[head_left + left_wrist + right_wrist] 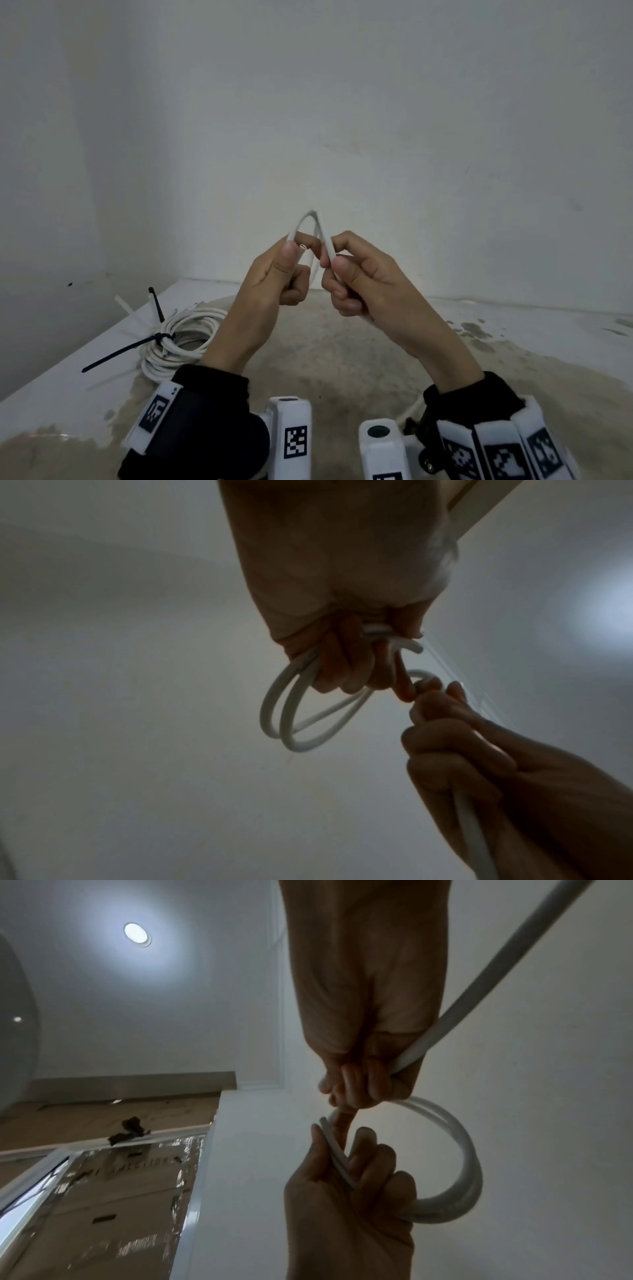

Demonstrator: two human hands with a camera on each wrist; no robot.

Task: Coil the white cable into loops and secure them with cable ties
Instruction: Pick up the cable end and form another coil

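Surface (342, 342) lies below both hands. Tied coil (178, 337) w/ black tie (130, 347) sits left of left hand (274, 274). Left hand grips cable (325, 240) end & small loops; right hand (363, 277) just beside, clenched on same cable.

white cable (324, 236), black cable tie (137, 344) on a white coil (178, 342), black sleeves (212, 380), mottled beige-and-white table (342, 359).

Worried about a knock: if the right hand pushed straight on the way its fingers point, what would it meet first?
Probably the left hand: the right hand faces it closely, both holding the white cable. Depth is unclear.
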